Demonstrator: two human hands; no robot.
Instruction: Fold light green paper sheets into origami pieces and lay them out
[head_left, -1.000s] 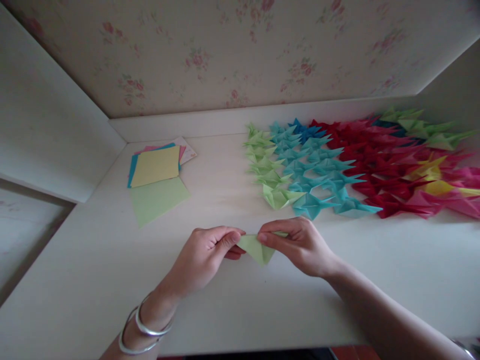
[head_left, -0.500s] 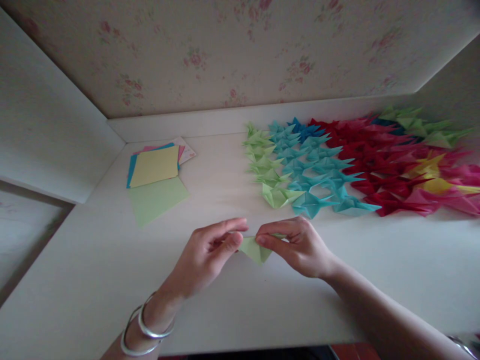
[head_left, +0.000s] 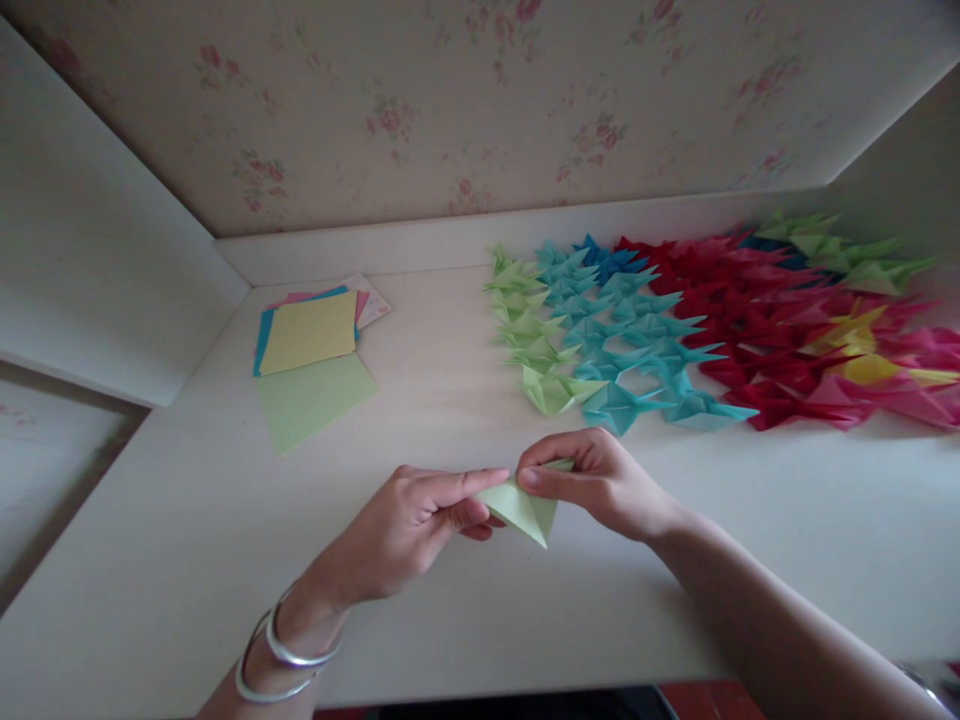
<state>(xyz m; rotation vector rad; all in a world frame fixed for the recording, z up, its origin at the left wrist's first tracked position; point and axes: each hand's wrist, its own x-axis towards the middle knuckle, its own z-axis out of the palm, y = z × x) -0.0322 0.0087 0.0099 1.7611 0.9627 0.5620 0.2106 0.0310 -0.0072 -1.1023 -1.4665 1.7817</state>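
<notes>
A folded piece of light green origami paper point(head_left: 529, 508) is held between my two hands above the white table, one point hanging toward me. My right hand point(head_left: 592, 478) pinches its upper right part between thumb and forefinger. On the other side, my left hand point(head_left: 442, 510) grips the paper's left corner, the forefinger stretched along the top edge and the thumb in front. Some of the left fingers are behind the paper. Two silver bangles circle my left wrist.
At the back right stand rows of folded paper cranes in green point(head_left: 553, 388), light blue point(head_left: 622, 405), red point(head_left: 791, 395), pink and yellow. Back left lies a stack of square paper, yellow point(head_left: 311, 332) on top, with a green sheet point(head_left: 315, 405) partly under it. A floral wall rises behind.
The green paper has tilted, its point now lower and further right. My left forefinger has come down onto its upper edge. My right hand keeps its pinch.
</notes>
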